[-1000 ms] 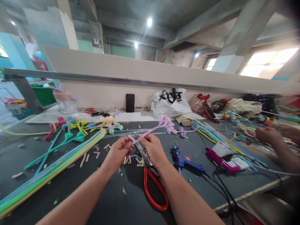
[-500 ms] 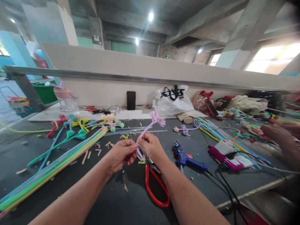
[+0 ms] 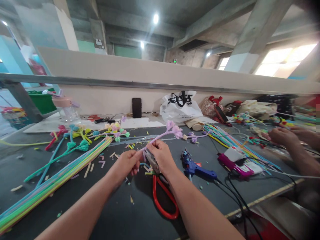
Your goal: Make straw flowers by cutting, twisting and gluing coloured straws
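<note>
My left hand [image 3: 127, 162] pinches the lower end of a purple pipe-cleaner stem. The stem rises to the right and ends in a cluster of lilac and pink flower heads [image 3: 173, 129]. My right hand [image 3: 161, 155] grips the same stem higher up and also holds red-handled pliers [image 3: 163, 195], whose loop handles hang below my wrist onto the dark table [image 3: 120, 213]. Both hands are closed, just above the tabletop.
A bundle of long coloured pipe cleaners [image 3: 57, 176] lies at left, finished flowers [image 3: 82, 138] behind it. A blue glue gun [image 3: 196, 170] and a pink one [image 3: 235, 165] with cords lie at right. Another person's hands [image 3: 287, 138] work at far right. Cut scraps litter the table.
The flower stem has tilted from near upright to leaning right again. My left hand slid to the stem's lower end; my right hand stayed gripping stem and pliers.
</note>
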Demonstrator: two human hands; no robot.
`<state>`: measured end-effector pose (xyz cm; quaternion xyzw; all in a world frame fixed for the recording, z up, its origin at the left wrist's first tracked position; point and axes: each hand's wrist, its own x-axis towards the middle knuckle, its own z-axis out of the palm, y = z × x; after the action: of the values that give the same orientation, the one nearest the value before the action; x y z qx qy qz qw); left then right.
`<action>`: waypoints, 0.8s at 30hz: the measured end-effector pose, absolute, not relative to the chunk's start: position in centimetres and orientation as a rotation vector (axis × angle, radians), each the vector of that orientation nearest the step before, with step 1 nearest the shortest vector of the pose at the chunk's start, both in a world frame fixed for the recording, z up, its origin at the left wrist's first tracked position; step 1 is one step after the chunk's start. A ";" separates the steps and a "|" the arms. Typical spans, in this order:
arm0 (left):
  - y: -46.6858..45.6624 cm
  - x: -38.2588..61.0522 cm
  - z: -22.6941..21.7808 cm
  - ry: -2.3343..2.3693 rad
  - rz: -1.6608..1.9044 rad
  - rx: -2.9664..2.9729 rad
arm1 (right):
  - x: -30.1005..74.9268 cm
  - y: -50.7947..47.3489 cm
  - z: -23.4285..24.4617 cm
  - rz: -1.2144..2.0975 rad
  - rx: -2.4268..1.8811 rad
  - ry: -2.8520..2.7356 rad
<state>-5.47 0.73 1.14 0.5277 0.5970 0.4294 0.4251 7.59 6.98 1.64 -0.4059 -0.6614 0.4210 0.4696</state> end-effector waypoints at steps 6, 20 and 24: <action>0.6 -6.0 1.4 0.882 0.924 0.677 | 7.6 6.6 2.1 0.999 -0.967 -1.622; 0.8 -5.1 1.6 0.886 1.222 0.682 | 7.0 6.1 1.8 1.072 -0.932 -1.646; 0.6 -4.8 1.0 1.264 1.284 1.167 | 6.8 6.5 1.1 1.139 -0.961 -1.581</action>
<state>-4.76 0.64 0.98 0.4777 0.5175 0.5257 0.4771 6.80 6.54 1.07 -0.3913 -0.6441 0.4640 0.4656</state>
